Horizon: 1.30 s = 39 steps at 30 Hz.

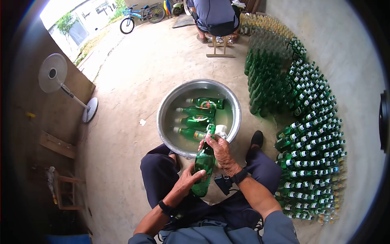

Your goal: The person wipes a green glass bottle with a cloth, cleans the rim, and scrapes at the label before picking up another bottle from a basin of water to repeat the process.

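A green glass bottle (204,162) is held at a tilt above my lap, its neck pointing toward the basin. My left hand (189,179) is closed around the lower body, thumb across the glass. Higher up, my right hand (221,151) grips the bottle at its neck and shoulder. Just ahead stands a round metal basin (162,136) of cloudy water. Several green bottles (199,110) with labels lie in it, side by side. A white cloth (221,130) is by the basin's near right rim, close behind my right hand; part of it is hidden.
Rows of green bottles (310,162) stand along the right wall, with unlabelled ones (262,81) farther back. A standing fan (53,73) is at left, a wooden stool (67,191) below it. Another person (213,18) sits ahead, back turned. A bicycle (142,16) is near the doorway.
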{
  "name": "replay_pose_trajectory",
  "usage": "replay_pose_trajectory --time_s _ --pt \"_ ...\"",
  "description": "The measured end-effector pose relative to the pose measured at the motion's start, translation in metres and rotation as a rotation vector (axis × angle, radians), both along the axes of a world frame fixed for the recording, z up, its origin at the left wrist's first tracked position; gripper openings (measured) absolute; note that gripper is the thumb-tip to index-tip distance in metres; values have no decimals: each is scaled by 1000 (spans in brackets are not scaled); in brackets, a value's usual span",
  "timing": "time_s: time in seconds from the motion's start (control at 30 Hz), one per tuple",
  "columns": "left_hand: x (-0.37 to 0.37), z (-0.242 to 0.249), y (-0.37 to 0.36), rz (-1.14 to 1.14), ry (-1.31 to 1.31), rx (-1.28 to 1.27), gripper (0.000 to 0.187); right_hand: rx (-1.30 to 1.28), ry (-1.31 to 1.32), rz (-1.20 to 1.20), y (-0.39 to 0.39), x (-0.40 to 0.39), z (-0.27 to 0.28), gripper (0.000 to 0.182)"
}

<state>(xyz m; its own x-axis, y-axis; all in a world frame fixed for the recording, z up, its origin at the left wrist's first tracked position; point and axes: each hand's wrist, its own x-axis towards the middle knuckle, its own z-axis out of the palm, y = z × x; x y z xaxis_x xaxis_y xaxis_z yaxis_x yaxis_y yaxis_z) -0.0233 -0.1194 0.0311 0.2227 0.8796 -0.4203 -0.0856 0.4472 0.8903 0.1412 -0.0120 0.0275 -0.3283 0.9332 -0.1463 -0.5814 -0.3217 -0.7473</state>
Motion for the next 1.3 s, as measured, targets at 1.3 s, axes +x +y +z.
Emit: replay_pose_trajectory --time_s 1.3 --pt "-38 -17 95 327 125 35 29 -239 60 -251 7 4 -36 27"
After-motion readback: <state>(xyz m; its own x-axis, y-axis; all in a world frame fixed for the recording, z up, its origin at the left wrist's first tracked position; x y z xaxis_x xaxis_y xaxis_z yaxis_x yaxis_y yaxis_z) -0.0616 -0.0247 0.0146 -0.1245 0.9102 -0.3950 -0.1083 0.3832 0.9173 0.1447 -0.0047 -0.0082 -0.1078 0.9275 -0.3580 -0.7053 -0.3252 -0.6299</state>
